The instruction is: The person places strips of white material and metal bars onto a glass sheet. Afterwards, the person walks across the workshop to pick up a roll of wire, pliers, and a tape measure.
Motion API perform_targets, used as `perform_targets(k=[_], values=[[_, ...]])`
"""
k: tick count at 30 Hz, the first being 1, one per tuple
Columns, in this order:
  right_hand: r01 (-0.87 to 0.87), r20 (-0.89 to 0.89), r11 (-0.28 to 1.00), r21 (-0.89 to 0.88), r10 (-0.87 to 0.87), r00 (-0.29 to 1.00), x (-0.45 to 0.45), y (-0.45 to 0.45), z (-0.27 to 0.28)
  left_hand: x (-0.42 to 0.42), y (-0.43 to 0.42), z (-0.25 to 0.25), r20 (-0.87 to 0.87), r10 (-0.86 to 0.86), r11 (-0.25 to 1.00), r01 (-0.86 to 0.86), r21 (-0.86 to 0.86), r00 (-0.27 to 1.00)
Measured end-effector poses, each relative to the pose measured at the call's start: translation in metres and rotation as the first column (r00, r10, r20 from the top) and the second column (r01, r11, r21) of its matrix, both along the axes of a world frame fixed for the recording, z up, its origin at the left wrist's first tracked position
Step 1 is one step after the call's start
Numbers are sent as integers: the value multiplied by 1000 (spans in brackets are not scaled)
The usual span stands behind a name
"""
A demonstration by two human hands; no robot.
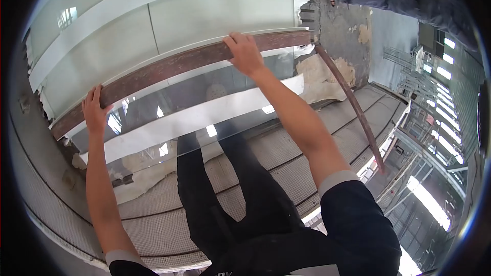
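A long reddish-brown bar [169,66] with a worn surface lies across a pale glass sheet [199,13]. My left hand [95,111] is closed over the bar near its left end, fingers on the far edge and thumb on the near side. Farther right, my right hand [245,53] grips the same bar, its fingertips curled over the far edge. On the near side of the bar, clear glass [194,94] carries a white strip [199,115]. The undersides of both hands are hidden.
A thin brown rod [353,89] slants down at the right. Below my legs is a mesh-covered surface [153,230] with dark ribs. Torn paper [327,74] lies beside the glass. Another person's dark-clothed legs [404,0] are at the upper right, and metal framework [419,158] stands at the right.
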State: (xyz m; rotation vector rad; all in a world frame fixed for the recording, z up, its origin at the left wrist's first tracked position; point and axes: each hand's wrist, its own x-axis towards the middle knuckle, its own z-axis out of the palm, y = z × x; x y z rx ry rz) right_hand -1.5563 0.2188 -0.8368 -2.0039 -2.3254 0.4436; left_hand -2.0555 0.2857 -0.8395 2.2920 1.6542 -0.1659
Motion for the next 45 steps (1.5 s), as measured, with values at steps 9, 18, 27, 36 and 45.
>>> perform_targets(k=[9,18,27,36,45], values=[[-32,57,999,-39,34,998,4,7,-6,5,1,5,-6,59,997,-59,-55,998],[17,100,998,-57,-11,995,-4,-2,6,22,-5,17,-107,84,992,-94,-86,991],[318,-105,914,-252,-353,930,-56,-168,128,35,-168,109,221,177,973,-137,-188,959],[233,18,196,-952,-728,685,-17,-345,191,-116,-441,151,-63,867,207,-473,-856,494],[107,-101,465,-879,-400,911,9,-234,154,-90,-438,351,367,926,207,-698,-686,-86]])
